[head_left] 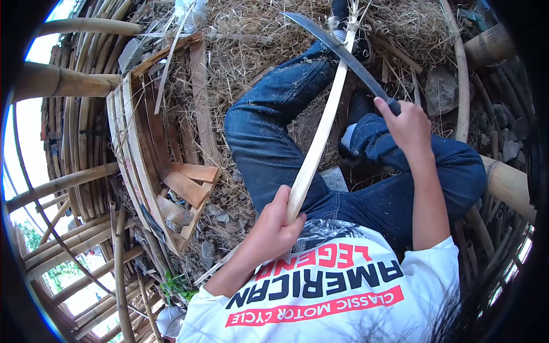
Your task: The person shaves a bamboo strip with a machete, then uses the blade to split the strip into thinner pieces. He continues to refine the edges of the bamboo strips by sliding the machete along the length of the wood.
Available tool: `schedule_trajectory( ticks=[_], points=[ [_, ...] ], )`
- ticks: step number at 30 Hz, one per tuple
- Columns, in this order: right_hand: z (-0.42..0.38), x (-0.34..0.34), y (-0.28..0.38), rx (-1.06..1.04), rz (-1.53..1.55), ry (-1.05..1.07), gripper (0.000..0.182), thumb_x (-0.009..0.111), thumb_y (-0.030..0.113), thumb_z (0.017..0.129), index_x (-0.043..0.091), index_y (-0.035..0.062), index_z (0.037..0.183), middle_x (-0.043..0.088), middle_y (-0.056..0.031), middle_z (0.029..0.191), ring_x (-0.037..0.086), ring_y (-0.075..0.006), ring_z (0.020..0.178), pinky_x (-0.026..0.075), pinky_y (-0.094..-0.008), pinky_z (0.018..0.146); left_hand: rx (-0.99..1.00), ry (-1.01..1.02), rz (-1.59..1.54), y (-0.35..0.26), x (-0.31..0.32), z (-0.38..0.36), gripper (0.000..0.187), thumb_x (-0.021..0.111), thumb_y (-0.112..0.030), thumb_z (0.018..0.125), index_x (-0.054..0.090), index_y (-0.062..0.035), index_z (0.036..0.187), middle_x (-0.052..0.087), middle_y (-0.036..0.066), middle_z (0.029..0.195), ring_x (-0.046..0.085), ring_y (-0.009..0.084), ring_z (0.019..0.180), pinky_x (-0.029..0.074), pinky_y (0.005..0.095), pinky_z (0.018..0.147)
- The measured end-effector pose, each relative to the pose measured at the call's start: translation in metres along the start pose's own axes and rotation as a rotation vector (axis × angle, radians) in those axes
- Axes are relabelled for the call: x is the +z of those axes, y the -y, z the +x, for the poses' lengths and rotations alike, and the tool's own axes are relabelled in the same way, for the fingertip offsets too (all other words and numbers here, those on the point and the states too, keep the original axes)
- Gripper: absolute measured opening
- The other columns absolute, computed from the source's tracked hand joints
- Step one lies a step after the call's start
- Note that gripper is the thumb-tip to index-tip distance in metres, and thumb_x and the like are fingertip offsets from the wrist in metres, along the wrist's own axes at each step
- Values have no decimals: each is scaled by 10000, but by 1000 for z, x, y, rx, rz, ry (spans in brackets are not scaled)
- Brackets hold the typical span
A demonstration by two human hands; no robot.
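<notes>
Near the lap, my left hand (pixel 278 222) is closed round the lower end of a long pale bamboo strip (pixel 318 140). The strip slants up and away between the legs, and its frayed far end lies by a foot. My right hand (pixel 407 127) grips the dark handle of a large curved knife (pixel 349 58). The blade points to the upper left and crosses the strip near its far end. Whether blade and strip touch there I cannot tell.
Bent legs in blue jeans (pixel 260 143) flank the strip. A wooden frame (pixel 132 154) with short wood pieces (pixel 186 187) stands at the left. Shavings (pixel 246 23) cover the ground ahead. Bamboo poles (pixel 68 80) line the left side; a rock (pixel 441 91) lies at the right.
</notes>
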State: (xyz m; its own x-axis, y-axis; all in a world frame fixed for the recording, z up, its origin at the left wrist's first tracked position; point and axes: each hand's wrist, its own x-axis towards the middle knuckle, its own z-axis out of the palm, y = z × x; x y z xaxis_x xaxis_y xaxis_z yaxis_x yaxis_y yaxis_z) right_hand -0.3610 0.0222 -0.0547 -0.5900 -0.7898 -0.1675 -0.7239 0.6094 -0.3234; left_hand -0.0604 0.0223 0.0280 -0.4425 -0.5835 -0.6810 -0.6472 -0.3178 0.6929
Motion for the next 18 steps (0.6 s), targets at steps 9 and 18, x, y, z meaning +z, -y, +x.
schedule_trajectory(
  ticks=[9,18],
  points=[
    [-54,18,30,-108,225,273,682,573,670,832,657,10,683,632,-214,636,658,-404,687,512,-478,660,60,-91,235,18,-1,27,294,624,-251,926,481,6,923,542,153,671,537,248,599,421,391,561],
    [-59,30,28,-91,358,351,719,555,662,851,663,-29,687,612,-228,611,650,-394,643,511,-457,636,90,-274,534,21,4,44,400,603,-362,910,577,4,752,584,201,603,601,401,605,447,476,578]
  ],
)
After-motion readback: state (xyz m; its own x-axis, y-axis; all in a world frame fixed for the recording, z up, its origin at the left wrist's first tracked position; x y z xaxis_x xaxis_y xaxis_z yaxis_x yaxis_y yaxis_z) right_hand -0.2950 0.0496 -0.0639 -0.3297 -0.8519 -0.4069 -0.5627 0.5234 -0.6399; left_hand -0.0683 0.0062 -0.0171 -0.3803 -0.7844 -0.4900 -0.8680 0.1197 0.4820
